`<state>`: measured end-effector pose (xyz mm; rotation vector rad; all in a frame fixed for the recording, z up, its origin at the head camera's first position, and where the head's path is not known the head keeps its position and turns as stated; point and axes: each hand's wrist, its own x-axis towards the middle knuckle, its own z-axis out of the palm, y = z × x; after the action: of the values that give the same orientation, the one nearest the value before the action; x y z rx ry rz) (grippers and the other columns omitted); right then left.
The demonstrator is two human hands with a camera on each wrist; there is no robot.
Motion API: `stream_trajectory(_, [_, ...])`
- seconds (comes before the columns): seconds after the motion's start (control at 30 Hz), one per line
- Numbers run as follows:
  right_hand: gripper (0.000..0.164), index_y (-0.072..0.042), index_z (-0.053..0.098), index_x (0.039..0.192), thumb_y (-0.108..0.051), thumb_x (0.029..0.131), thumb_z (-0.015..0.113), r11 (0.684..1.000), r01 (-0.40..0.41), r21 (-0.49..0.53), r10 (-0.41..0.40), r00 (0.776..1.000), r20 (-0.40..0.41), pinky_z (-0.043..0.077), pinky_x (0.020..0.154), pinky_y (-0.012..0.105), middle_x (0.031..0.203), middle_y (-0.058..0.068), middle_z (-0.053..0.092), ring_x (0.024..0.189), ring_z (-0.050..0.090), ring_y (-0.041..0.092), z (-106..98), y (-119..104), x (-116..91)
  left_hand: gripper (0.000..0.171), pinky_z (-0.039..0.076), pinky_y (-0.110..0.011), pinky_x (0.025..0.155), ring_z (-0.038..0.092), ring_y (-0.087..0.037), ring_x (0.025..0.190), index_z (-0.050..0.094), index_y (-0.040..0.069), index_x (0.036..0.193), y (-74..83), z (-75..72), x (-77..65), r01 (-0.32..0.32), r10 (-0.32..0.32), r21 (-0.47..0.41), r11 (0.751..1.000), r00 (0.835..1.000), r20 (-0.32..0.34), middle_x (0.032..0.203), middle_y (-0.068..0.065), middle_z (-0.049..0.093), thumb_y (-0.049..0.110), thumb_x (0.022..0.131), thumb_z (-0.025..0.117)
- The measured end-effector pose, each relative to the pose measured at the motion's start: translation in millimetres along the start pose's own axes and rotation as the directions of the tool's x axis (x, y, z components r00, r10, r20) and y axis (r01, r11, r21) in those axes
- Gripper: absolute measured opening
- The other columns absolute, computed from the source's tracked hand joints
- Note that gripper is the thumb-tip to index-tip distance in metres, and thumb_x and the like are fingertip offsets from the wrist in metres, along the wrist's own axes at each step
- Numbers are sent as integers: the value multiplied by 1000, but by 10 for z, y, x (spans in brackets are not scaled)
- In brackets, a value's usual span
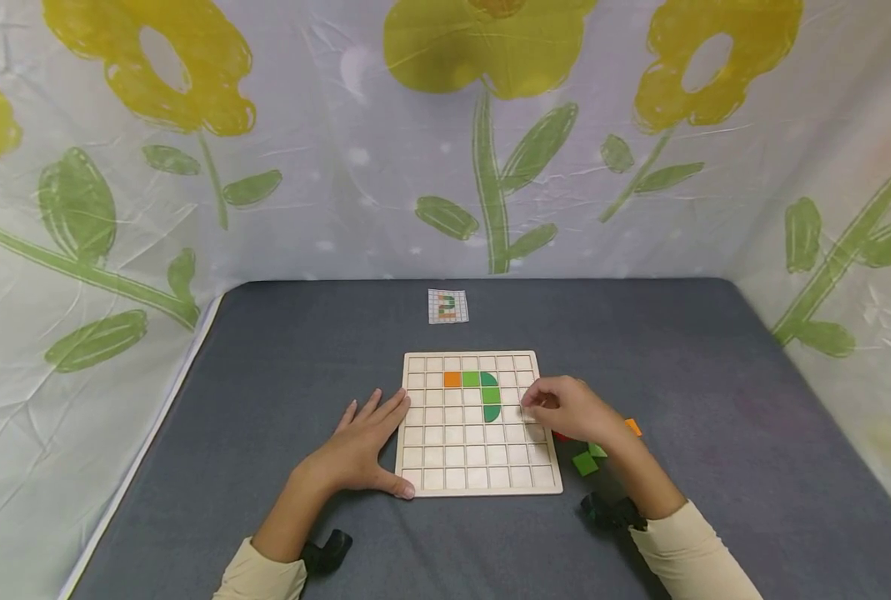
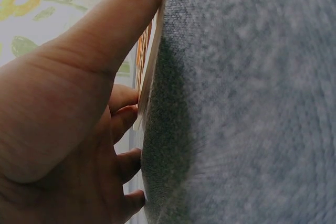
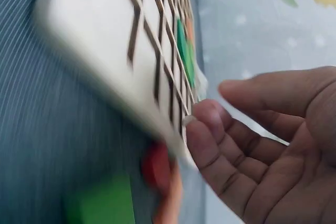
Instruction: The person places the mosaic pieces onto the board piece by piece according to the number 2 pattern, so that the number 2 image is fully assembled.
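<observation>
A pale wooden grid board (image 1: pixel 454 457) lies on the dark table. Set in its squares are an orange square tile (image 1: pixel 453 379), light green square tiles (image 1: pixel 471 379) and dark green quarter-round tiles (image 1: pixel 492 412), forming a hook shape. My left hand (image 1: pixel 362 446) rests along the board's left edge, fingers spread and thumb at the near corner; the left wrist view shows the thumb (image 2: pixel 115 24) against the rim. Over the board's right edge hovers my right hand (image 1: pixel 568 407), fingers loosely bent. In the right wrist view nothing shows between its thumb and fingertips.
Right of the board lie loose tiles: a green square (image 1: pixel 585 463), an orange piece (image 1: pixel 633 427) and a red piece (image 3: pixel 156 166), partly hidden by the right hand. A small picture card (image 1: pixel 448 307) with a coloured grid figure lies beyond the board. Flower-printed cloth (image 1: pixel 340 167) surrounds the table.
</observation>
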<state>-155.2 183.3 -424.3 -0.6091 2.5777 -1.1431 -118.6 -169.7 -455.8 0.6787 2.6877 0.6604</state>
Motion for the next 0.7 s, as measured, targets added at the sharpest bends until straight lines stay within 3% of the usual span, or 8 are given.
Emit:
stream_trajectory(0.1, [8, -3, 70, 96, -7, 90, 73, 995, -31, -91, 30, 1000, -5, 49, 64, 34, 85, 0, 65, 74, 57, 15, -136, 46, -206, 130, 3, -65, 115, 9, -40, 151, 25, 6, 160, -2, -2, -2, 0, 0, -2, 1000, 1000, 4, 165, -10, 20, 65, 62, 87])
stream_trajectory(0.27, [47, -2, 64, 109, -26, 78, 88, 946, -197, -257, 209, 978, 18, 48, 66, 41, 91, 6, 60, 79, 56, 22, -306, 87, -522, 131, 2, -65, 115, 8, -39, 151, 24, 8, 160, -17, -8, 7, 8, -8, -6, 1000, 1000, 8, 166, -8, 19, 67, 61, 86])
stream_trajectory(0.37, [60, -1, 61, 112, -31, 71, 92, 927, -233, -294, 253, 967, 29, 48, 66, 42, 92, 7, 57, 80, 54, 22, -304, 120, -635, 131, 1, -64, 115, 7, -39, 151, 23, 8, 160, -16, -10, 5, 11, -11, -8, 1000, 1000, 10, 166, -8, 19, 67, 62, 86])
stream_trajectory(0.53, [38, -3, 66, 99, -21, 75, 90, 948, -170, -270, 162, 985, -54, 46, 65, 39, 87, 4, 58, 77, 53, 19, -190, 212, -671, 130, 2, -65, 115, 8, -40, 151, 24, 7, 160, 3, -9, 0, 11, -11, -6, 1000, 1000, 9, 166, -9, 19, 66, 62, 86])
stream_trajectory(0.7, [28, -2, 69, 94, -16, 77, 87, 951, -175, -254, 146, 981, -127, 49, 68, 43, 88, 6, 59, 79, 56, 22, -143, 275, -587, 130, 2, -65, 115, 8, -40, 151, 24, 7, 160, -2, 2, -2, 9, -9, -8, 1000, 1000, 8, 165, -9, 19, 66, 62, 86])
